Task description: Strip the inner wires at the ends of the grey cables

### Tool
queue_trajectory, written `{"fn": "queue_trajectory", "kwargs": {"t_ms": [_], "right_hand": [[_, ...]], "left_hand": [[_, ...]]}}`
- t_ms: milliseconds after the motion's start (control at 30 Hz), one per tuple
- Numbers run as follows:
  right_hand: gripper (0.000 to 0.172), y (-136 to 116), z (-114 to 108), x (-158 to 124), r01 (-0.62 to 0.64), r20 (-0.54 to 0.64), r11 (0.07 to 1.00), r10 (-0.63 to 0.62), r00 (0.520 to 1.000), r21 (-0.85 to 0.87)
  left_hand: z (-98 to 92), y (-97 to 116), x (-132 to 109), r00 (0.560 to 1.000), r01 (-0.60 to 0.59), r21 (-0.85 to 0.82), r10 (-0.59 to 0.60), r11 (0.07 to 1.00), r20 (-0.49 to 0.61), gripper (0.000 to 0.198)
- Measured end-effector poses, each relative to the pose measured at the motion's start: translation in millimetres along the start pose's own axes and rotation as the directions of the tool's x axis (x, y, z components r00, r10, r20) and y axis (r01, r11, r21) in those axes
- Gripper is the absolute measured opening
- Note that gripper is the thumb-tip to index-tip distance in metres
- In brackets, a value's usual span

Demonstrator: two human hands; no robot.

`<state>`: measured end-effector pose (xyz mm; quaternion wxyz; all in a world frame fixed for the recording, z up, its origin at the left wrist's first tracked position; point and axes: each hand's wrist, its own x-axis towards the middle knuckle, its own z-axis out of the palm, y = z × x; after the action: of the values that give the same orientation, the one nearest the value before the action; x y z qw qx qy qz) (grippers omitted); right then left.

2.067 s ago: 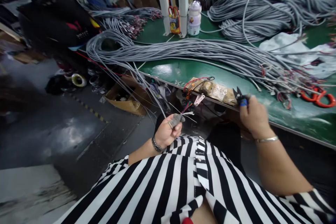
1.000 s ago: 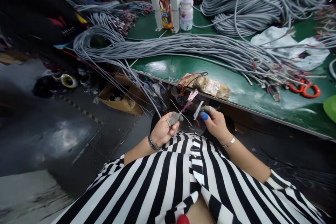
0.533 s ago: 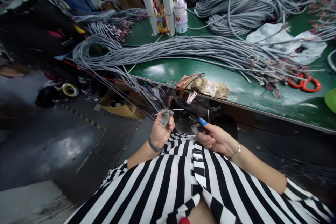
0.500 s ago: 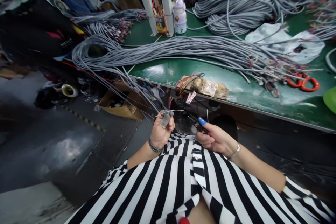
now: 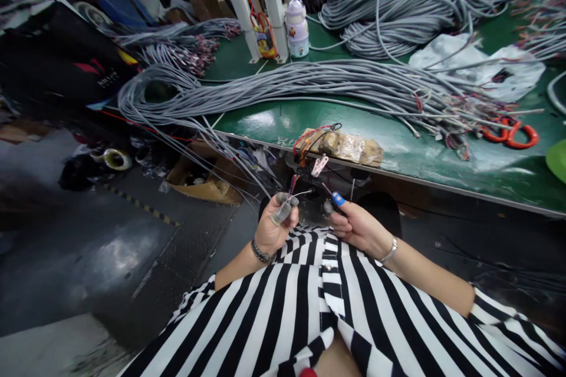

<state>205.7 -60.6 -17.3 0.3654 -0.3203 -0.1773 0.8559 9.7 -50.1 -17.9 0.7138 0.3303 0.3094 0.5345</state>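
My left hand [image 5: 277, 227] wears grey finger covers and pinches the end of a grey cable. Coloured wires [image 5: 292, 185] fan upward from the pinch, and one thin white wire [image 5: 304, 192] sticks out to the right. A short way to the right, my right hand [image 5: 356, 225], with a blue wrap on its thumb, is closed round a dark hand tool [image 5: 328, 189]. Only the tool's narrow tip shows, so its kind is unclear. The tip is apart from the wires. A pink clip [image 5: 319, 165] with leads hangs at the bench edge just beyond both hands.
A long bundle of grey cables [image 5: 283, 82] lies across the green bench [image 5: 260, 121]. Orange-handled scissors [image 5: 520, 136], a taped block [image 5: 349, 146], a lilac bottle [image 5: 296, 29] and coiled cable [image 5: 411, 6] are on it. A cardboard box [image 5: 207, 185] stands below.
The white wire no longer reaches across to the tool. My left hand has shifted slightly right and down, the wires now tilt right, and the tool's tip points more upward.
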Motion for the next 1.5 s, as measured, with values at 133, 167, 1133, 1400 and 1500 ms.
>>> {"fn": "queue_trajectory", "kwargs": {"t_ms": [133, 167, 1133, 1400, 1500], "right_hand": [[0.049, -5, -8, 4, 0.276, -0.145, 0.953, -0.292, 0.945, -0.122], [0.046, -8, -10, 6, 0.315, -0.158, 0.934, -0.342, 0.926, -0.17], [0.051, -53, 5, 73, 0.304, -0.178, 0.943, -0.324, 0.929, -0.133], [0.051, -51, 7, 76, 0.325, -0.224, 0.938, -0.345, 0.911, -0.122], [0.052, -46, -2, 78, 0.332, -0.252, 0.934, -0.355, 0.9, -0.132]], "left_hand": [[-15.7, 3, 9, 0.986, -0.165, 0.223, 0.159, 0.961, 0.045, 0.026], [-19.8, 5, 13, 0.978, -0.207, 0.317, 0.19, 0.925, 0.084, 0.024], [-26.9, 4, 92, 0.864, -0.454, 0.637, 0.133, 0.623, 0.485, 0.016], [-26.7, 4, 86, 0.89, -0.388, 0.617, 0.104, 0.685, 0.445, 0.017], [-25.4, 8, 79, 0.907, -0.346, 0.614, 0.087, 0.709, 0.411, 0.019]]}}
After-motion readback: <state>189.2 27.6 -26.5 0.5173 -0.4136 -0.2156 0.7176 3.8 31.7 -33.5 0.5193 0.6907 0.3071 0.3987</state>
